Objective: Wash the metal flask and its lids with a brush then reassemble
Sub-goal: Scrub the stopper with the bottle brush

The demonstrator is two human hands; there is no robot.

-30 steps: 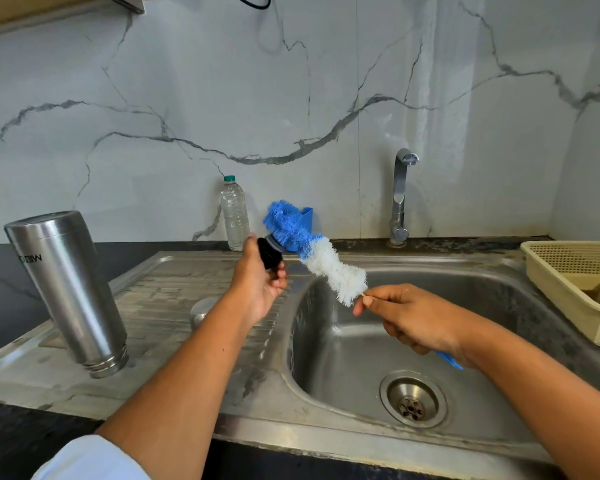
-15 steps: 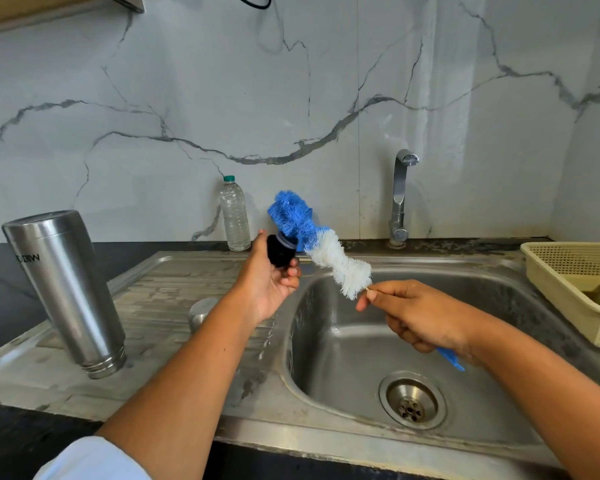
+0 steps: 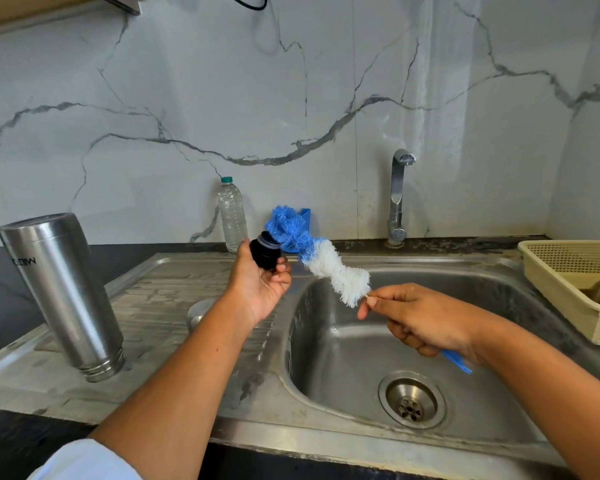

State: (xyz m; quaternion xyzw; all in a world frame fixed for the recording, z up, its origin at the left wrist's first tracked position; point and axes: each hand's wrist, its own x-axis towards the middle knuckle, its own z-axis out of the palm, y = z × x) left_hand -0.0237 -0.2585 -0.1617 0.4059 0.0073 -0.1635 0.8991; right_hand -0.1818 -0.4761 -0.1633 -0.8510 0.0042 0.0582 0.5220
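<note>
On my feed I count one metal flask (image 3: 61, 296), two lids, one brush and two hands; the flask stands mouth-down on the drainboard at 9 o'clock, its threaded neck on the steel and its long axis running from 5 o'clock at the mouth to 11 o'clock at the base; the left hand (image 3: 260, 289) sits near centre, thumb and fingertips pinching the black lid (image 3: 264, 253), whose grey-ringed end points toward 1 o'clock against the blue bristles; the metal lid (image 3: 198, 313) lies on the drainboard just at 8 o'clock of that hand, partly hidden by the forearm; the brush (image 3: 321, 259) has its long axis from the blue handle at 4 o'clock to the blue tip at 10 o'clock, white bristles between; the right hand (image 3: 420, 317) holds it over the sink (image 3: 326, 362), fingers curled round the handle, thumb and forefinger nipping the stem just below the bristles; I see one drain (image 3: 411, 403) at 5 o'clock, one tap (image 3: 397, 195) at 1 o'clock, one plastic bottle (image 3: 232, 216) at 12 o'clock, one cream basket (image 3: 568, 282) at 3 o'clock.
</note>
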